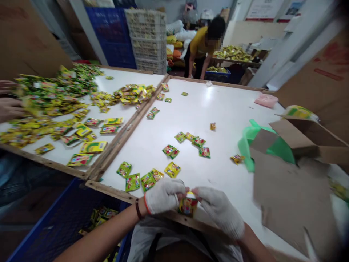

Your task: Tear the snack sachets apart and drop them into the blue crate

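My left hand [163, 196], in a white glove with bare fingertips, is closed in a pinch at the top edge of a yellow and red packet [187, 206]. On the other side my right hand [222, 210], gloved the same way, pinches the packet's upper right corner. The packet hangs upright over the table's wooden front rim. Small green sachets [132, 182] lie just left of my left hand, and a yellow sachet [172, 169] rests beyond it. Further out, several more green sachets [171, 151] are scattered on the white tabletop [188, 116].
To the right are a green plastic basin [247, 142], an open cardboard box [311, 134] and a pink packet [266, 100]. Across a wooden divider [128, 127] lies a heap of packets [49, 94], with another person's hands [9, 103] at it. A blue crate [62, 218] stands below left. Someone [200, 45] bends beyond the table.
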Tool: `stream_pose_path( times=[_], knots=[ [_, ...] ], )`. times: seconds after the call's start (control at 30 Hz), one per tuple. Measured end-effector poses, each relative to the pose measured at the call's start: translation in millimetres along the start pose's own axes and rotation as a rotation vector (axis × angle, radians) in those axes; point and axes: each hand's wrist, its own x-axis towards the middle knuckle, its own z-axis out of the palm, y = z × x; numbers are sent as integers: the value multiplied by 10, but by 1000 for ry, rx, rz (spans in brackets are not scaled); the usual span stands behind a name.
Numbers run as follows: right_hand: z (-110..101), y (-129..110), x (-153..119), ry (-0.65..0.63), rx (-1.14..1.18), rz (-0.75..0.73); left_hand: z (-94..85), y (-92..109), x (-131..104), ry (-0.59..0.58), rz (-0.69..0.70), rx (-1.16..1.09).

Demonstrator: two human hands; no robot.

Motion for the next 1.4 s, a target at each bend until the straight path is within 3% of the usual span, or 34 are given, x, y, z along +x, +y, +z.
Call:
stream_pose_path(
  times=[0.07,0.13,0.27,0.37,0.63,0.83,0.9,1.03,1.17,1.27,1.4],
  knots=[
    [46,95,-77,-9,34,-102,6,34,-57,3,73,104],
    [74,181,-92,70,52,-84,7,58,-47,10,66,145],
    [34,95,5,8,80,128,-39,87,78,-2,-58,48],
    [-15,-10,73,-37,95,197,-62,77,144,-46,-81,-25],
    [57,152,-123,9,-79,-176,-5,26,62,-20,-1,51],
    [-12,62,6,-57,2,1,-58,42,144,-103,-44,102],
    [-29,55,21,-71,-28,-25,-59,53,141,-79,4,226],
    [-1,153,-89,-78,-250,-267,-18,67,6,-97,190,489],
    [49,215,-201,24,-379,-440,76,-9,-200,-81,350,590],
    [79,186,-210,53,-297,-386,130,-109,-249,-35,353,571],
    [164,174,-248,89,-200,-278,123,-115,-170,-66,241,554]
  ],
)
